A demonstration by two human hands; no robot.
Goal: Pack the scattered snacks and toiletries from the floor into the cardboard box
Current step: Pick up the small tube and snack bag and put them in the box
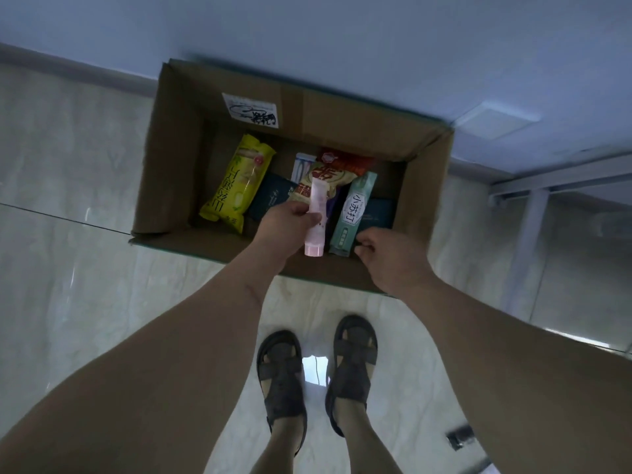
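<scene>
Over one cardboard box [164, 186]: left hand [285, 218] grips one pink tube [316, 217]; right hand [383, 258], fingers curled, holds nothing beside one green packet [354, 213]; one yellow packet [237, 186] inside.

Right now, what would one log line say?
left hand: holds pink tube over box | right hand: curled, empty, at near rim | snacks inside
</scene>
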